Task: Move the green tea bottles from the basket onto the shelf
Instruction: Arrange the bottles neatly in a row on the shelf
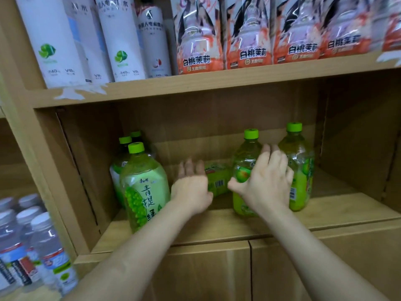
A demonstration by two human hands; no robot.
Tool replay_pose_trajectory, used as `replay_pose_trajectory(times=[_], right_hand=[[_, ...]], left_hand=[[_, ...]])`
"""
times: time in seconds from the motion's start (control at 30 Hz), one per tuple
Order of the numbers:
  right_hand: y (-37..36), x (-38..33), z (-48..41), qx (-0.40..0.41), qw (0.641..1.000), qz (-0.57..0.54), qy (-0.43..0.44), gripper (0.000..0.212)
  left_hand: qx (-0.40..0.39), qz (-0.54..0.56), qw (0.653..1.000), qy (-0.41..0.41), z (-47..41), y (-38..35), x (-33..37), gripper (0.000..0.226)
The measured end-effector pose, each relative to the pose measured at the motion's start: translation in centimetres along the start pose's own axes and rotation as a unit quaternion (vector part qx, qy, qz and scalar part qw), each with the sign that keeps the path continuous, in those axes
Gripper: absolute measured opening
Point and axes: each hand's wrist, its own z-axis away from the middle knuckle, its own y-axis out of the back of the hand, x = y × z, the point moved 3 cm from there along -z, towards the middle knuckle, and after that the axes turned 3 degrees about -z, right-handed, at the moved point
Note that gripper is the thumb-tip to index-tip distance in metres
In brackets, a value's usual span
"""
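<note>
Several green tea bottles with green caps stand on the wooden shelf (217,227). Three are grouped at the left, the front one (144,187) nearest me. Two stand at the right: one (244,168) directly behind my right hand and another (300,170) beside it. Only the label of a further bottle (218,181) shows between my hands, deeper in the shelf. My left hand (192,190) reaches in with its fingers extended, just left of that bottle and holding nothing. My right hand (268,183) is spread open in front of the two right bottles. The basket is not in view.
The shelf above holds tall white bottles (121,40) and orange peach-jasmine drink bottles (199,40). Clear water bottles (43,246) stand in the lower left compartment. Cardboard-coloured walls (358,137) bound the shelf. A closed cabinet front (217,270) lies below.
</note>
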Motion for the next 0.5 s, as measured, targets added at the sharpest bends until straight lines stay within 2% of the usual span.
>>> replay_pose_trajectory(times=[0.07, 0.1, 0.3, 0.4, 0.5], right_hand=[[0.3, 0.8, -0.1, 0.005, 1.000, 0.008, 0.003, 0.107], [0.4, 1.2, -0.2, 0.000, 1.000, 0.011, 0.006, 0.106], [1.0, 2.8, -1.5, -0.043, 0.998, 0.039, 0.014, 0.105], [1.2, 3.8, -1.8, -0.059, 0.997, 0.043, 0.003, 0.107], [1.3, 4.2, -2.0, -0.066, 0.997, 0.027, -0.017, 0.108]], left_hand=[[-0.132, -0.031, 0.990, 0.042, -2.6, -1.4, 0.1, 0.099], [-0.157, -0.047, 0.985, 0.049, -3.5, -1.8, -0.1, 0.102], [-0.112, -0.097, 0.988, 0.045, -4.7, -1.2, 0.0, 0.106], [-0.096, -0.012, 0.993, 0.065, -3.6, -1.5, 1.0, 0.109], [-0.165, 0.078, 0.979, 0.087, -3.2, -2.1, 1.0, 0.121]])
